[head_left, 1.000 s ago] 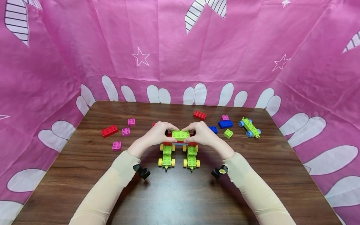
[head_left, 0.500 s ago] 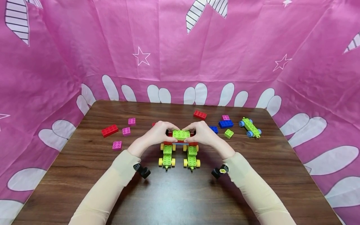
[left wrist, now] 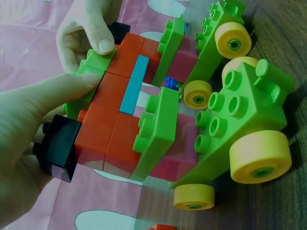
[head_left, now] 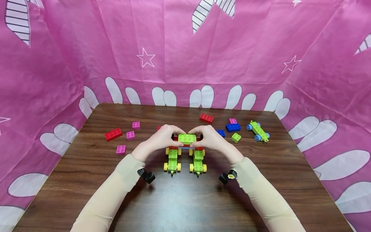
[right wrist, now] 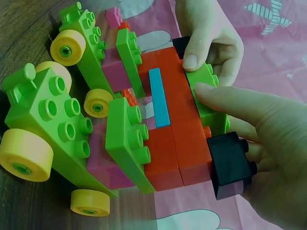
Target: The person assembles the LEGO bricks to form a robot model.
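Note:
My left hand (head_left: 163,138) and right hand (head_left: 208,138) meet over a toy brick build at the middle of the table. Each pinches one end of the lime green brick (head_left: 186,138) on top, with thumbs along its near face. Below it lie red bricks (left wrist: 105,105) with a flat blue piece (left wrist: 134,86) under them. A black brick (left wrist: 57,146) sits at the left end and another black brick (right wrist: 231,160) at the right. Green bricks (left wrist: 160,124) and pink bricks (left wrist: 180,148) support this span on two green car bases (head_left: 172,164) with yellow wheels.
Left on the wooden table (head_left: 185,203) lie a red brick (head_left: 113,134) and several pink bricks (head_left: 121,149). To the right are another red brick (head_left: 206,118), blue bricks (head_left: 233,127), a small green brick (head_left: 236,137) and a blue-wheeled car base (head_left: 258,131). Pink cloth (head_left: 179,58) hangs behind.

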{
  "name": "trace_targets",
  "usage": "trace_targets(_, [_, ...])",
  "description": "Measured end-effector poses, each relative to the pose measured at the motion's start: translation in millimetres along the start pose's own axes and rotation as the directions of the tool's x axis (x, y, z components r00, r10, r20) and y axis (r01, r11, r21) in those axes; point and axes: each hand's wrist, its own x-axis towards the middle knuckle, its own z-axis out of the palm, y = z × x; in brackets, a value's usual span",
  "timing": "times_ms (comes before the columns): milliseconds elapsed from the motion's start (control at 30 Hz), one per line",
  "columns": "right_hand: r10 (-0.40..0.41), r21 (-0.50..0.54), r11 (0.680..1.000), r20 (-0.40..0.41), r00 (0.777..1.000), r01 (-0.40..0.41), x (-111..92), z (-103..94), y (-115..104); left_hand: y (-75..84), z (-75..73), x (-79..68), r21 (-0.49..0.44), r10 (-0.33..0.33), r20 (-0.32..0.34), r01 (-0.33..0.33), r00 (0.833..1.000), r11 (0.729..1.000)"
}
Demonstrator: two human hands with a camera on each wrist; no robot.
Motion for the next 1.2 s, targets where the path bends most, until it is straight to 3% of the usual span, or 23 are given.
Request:
trace_targets(167, [0.002, 0.030, 1.000, -0.027, 1.000, -0.001, -4, -4.4, 3, 0.6, -0.2, -2.6, 0.012, 0.013, -0.009, -0.013, 1.000, 1.000])
trace_targets(367, [0.045, 0.071, 0.997, -0.116, 0.992, -0.037, -9, -14.0, 10, -0.7, -1.8, -5.7, -0.003, 0.007, -0.022, -0.007, 1.000, 1.000])
trace_targets(700, [0.116, 0.060, 0.993, -0.276, 0.954, -0.103, -20, -29.4, 36, -6.3, -4.2, -11.1, 0.021, 0.020, -0.054, -0.019, 0.998, 1.000])
trace_targets(1000, [0.171, 0.098, 0.984, -0.312, 0.934, -0.147, -30, -26.7, 86, -7.6, -4.7, -13.5, 0.019, -0.006, -0.041, 0.007, 0.999, 1.000])
trace_targets(1200, [0.214, 0.133, 0.974, -0.262, 0.941, -0.185, -36, -23.3, 110, -7.2, -4.1, -14.3, 0.007, -0.004, -0.043, 0.005, 0.999, 1.000])
